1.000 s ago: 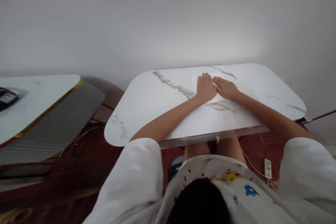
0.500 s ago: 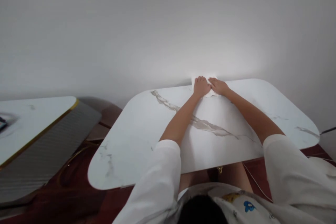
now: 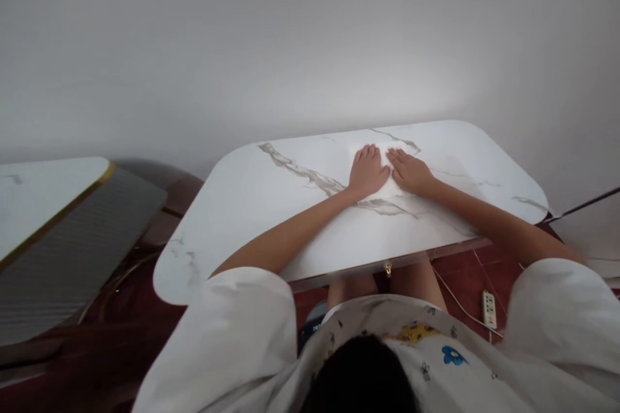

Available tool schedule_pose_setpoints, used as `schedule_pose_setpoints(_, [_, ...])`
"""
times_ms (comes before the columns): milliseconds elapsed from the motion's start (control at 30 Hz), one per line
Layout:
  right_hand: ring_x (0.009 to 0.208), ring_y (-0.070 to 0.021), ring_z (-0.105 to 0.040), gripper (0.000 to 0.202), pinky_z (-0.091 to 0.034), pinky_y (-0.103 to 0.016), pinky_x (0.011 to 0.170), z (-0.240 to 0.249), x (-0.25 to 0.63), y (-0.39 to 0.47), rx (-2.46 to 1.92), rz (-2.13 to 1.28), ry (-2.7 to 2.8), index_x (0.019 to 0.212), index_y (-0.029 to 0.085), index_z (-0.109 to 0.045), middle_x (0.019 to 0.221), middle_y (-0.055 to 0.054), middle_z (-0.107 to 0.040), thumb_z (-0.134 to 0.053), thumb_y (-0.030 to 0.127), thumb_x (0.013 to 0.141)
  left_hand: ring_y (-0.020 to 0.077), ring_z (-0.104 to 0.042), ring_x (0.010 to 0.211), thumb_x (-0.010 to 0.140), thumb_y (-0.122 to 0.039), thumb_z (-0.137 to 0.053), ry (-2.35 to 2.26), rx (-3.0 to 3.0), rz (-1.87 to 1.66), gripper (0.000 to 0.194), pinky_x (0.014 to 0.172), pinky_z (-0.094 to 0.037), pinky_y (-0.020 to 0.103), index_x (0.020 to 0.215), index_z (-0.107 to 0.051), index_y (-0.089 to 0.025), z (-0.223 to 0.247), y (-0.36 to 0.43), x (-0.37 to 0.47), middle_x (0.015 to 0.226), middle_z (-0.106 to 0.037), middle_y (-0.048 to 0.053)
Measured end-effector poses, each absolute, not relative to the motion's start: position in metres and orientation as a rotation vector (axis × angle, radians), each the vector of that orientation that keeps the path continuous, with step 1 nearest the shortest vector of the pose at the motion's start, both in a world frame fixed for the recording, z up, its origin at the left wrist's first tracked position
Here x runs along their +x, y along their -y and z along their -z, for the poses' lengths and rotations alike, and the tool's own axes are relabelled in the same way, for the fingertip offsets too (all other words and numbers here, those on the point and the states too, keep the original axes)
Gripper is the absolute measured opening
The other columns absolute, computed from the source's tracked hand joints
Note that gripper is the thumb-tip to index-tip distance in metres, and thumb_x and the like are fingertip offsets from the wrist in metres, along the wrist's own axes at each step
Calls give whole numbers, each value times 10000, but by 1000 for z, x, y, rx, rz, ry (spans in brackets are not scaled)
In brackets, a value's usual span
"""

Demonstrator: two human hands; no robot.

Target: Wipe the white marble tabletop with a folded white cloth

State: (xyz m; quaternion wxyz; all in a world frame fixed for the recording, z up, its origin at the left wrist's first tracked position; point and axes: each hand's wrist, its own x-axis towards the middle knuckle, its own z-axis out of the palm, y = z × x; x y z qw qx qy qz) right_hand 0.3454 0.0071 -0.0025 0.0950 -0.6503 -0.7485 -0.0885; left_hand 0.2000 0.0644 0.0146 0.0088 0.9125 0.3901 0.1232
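Note:
A white cloth or sheet of tissue lies flat on the white marbled tabletop, near the middle. My left hand is pressed palm down on its left part, fingers stretched forward and slightly apart. On the right part rests my right hand, also palm down, its fingers pointing forward and left. The two thumbs nearly meet between the hands. Both palms hide much of the white sheet, and its edges blend with the tabletop.
A pale wall stands behind the table. At the left is another marbled table with a gold edge and ribbed grey side. A gold key or knob shows at the front edge. Below right, a power strip and cables lie on the red floor.
Both hands have drawn back from the wall-side edge toward me with the white sheet, and the elbows have spread outward. The view has shifted, bringing the power strip into sight.

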Motion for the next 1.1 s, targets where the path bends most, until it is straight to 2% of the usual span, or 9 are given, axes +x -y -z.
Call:
schedule_pose_setpoints(167, [1399, -293, -388, 547, -377, -445, 1119, 2, 311, 54, -1826, 260, 2252, 1422, 32, -457, 1493, -167, -442, -332, 226, 926, 280, -238, 1477, 944, -328, -377, -1250, 2772, -306, 604, 1212, -188, 409, 1466, -361, -24, -16, -1, 159, 1566, -322, 177])
schedule_pose_setpoints(300, [1417, -268, -360, 551, -366, -438, 1141, 3, 306, 101, -1734, 226, 2280, 1424, 52, -464, 1492, -156, -445, -348, 229, 915, 277, -203, 1489, 911, -325, -414, -1218, 2715, -279, 632, 1215, -192, 426, 1477, -351, -53, -18, 45, 145, 1581, -292, 163])
schedule_pose_setpoints(433, [1426, -239, -341, 561, -368, -441, 1149, 5, 328, 134, -1718, 204, 2263, 1458, 98, -427, 1512, -119, -421, -340, 233, 921, 267, -190, 1493, 870, -307, -446, -1155, 2643, -291, 685, 1221, -190, 427, 1503, -306, -86, -19, 74, 160, 1590, -278, 144])
schedule_pose_setpoints(567, [1424, -225, -336, 595, -410, -455, 1119, 6, 366, 143, -1771, 205, 2221, 1512, 189, -346, 1526, -68, -404, -369, 227, 919, 259, -173, 1497, 857, -273, -435, -1118, 2588, -325, 704, 1230, -163, 419, 1509, -272, -64, -19, 80, 198, 1597, -258, 150])
schedule_pose_setpoints(867, [1420, -231, -346, 561, -386, -462, 1132, 8, 419, 58, -1843, 176, 2220, 1513, 237, -343, 1537, -14, -389, -335, 278, 953, 264, -276, 1458, 900, -239, -356, -1221, 2648, -479, 598, 1208, -199, 401, 1458, -358, -23, -15, 9, 257, 1546, -368, 166])
schedule_pose_setpoints(1100, [1434, -224, -327, 546, -323, -399, 1164, 13, 415, -53, -1877, 171, 2234, 1487, 139, -387, 1552, -64, -366, -287, 301, 974, 279, -323, 1423, 936, -236, -323, -1299, 2784, -477, 542, 1184, -222, 379, 1411, -421, 7, -11, -88, 254, 1509, -418, 173])
